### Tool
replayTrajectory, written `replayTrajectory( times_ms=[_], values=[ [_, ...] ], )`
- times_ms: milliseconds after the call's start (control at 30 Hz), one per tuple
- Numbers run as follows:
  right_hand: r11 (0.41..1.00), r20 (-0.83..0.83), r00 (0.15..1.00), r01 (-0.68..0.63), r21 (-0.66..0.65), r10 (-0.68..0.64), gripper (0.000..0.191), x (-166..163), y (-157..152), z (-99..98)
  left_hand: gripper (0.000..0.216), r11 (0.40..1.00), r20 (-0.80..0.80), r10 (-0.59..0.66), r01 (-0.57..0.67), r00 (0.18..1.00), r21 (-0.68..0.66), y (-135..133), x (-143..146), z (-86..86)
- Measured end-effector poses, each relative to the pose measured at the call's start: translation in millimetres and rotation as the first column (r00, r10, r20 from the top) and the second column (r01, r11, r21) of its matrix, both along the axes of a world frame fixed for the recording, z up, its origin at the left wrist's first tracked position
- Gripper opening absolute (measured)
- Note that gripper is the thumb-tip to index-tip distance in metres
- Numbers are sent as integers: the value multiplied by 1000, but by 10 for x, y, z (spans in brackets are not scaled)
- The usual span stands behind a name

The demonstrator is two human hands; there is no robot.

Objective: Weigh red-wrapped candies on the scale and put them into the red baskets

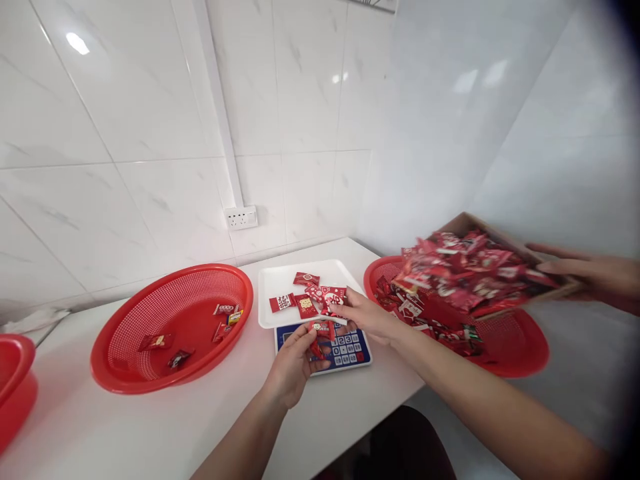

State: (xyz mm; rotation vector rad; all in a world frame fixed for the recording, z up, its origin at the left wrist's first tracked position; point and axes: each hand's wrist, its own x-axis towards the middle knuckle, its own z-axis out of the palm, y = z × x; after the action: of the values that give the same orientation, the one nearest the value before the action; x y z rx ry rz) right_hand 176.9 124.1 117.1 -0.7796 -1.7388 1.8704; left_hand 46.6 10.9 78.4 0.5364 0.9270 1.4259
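Note:
My left hand (297, 363) is closed on red-wrapped candies (324, 329) just over the blue keypad of a kitchen scale (357, 357). Between the fingers of my right hand (367, 315) is a red and white candy packet (335, 298), at the front right edge of the scale's white tray (270, 317). Several more small red packets (306, 305) lie on that tray, some with white or gold print. My hands are close together, and parts of the held candies are hidden by the fingers.
Another person's hand (575, 267) tips a cardboard box (500, 233) full of blurred red candies over the right red basket (530, 350). At left, a red basket (113, 370) holds several candies; part of another red container (20, 400) shows. A socket (241, 217) is on the tiled wall.

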Motion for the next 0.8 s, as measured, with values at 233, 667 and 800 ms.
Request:
replayTrajectory(
  times_ms=[233,667,800],
  values=[
    [991,43,992,112,78,-115,28,-37,153,-12,20,999,42,30,-29,999,-23,-27,-49,8],
    [581,355,871,-102,808,-341,57,-206,390,-116,21,998,12,63,-63,998,3,-109,-118,-52],
    [617,238,939,-36,786,-249,36,-141,145,-106,27,997,-54,70,-69,996,29,-108,-123,-47]
  ],
)
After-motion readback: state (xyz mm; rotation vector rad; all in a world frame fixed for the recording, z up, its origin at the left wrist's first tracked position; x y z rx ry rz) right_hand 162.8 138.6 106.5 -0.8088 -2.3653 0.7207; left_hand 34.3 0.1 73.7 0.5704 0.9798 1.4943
